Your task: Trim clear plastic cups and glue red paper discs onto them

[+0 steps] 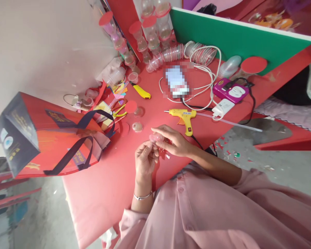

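Observation:
A small transparent plastic cup [156, 138] sits between my two hands, low over the red table's near edge. My left hand [145, 157] pinches its lower side with thumb and fingers. Around the other side curl the fingers of my right hand [175, 140], the index finger stretched along the top. Two similar transparent cups [137, 127] stand just left of my hands, beside a round red disc [131, 107]. A yellow hot glue gun [182, 119] lies beyond my right hand, a long glue stick [230, 124] sticking out of its back.
A red and dark gift bag [59, 135] leans at the left, near scissors [120, 109] and paper scraps. Farther back are a yellow utility knife [142, 91], a phone [176, 81], a purple power strip [230, 90] and stacked plastic cups [168, 55]. A green board [223, 38] borders the back.

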`<state>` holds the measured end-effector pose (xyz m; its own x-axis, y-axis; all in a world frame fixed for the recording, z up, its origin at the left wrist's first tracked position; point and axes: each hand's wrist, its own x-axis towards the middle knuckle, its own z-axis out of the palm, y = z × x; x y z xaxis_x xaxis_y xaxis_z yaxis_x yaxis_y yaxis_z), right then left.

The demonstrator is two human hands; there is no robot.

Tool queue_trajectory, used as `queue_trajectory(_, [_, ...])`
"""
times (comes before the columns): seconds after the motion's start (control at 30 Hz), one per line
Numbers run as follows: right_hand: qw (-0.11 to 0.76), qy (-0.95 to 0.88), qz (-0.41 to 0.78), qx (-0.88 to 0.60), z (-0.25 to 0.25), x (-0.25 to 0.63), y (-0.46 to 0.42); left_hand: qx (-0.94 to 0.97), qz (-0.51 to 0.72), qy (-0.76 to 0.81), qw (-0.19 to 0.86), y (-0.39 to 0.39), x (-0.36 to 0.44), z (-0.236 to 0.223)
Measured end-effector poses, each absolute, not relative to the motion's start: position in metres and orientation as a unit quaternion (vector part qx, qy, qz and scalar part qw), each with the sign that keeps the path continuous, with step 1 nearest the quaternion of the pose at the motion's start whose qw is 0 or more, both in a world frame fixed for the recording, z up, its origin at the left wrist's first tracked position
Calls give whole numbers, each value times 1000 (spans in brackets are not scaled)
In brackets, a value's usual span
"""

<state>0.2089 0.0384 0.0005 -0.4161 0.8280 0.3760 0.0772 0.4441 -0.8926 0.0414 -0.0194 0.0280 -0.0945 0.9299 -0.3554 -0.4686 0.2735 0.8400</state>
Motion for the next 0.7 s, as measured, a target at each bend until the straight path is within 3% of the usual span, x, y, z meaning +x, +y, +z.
queue_trajectory(0.43, [447,-763,349,-310,-4,204,36,240,581,538,562,-19,38,23])
queue_trajectory(0.7, [452,-672,474,-346,9,190,38,156,629,475,595,-13,50,24])
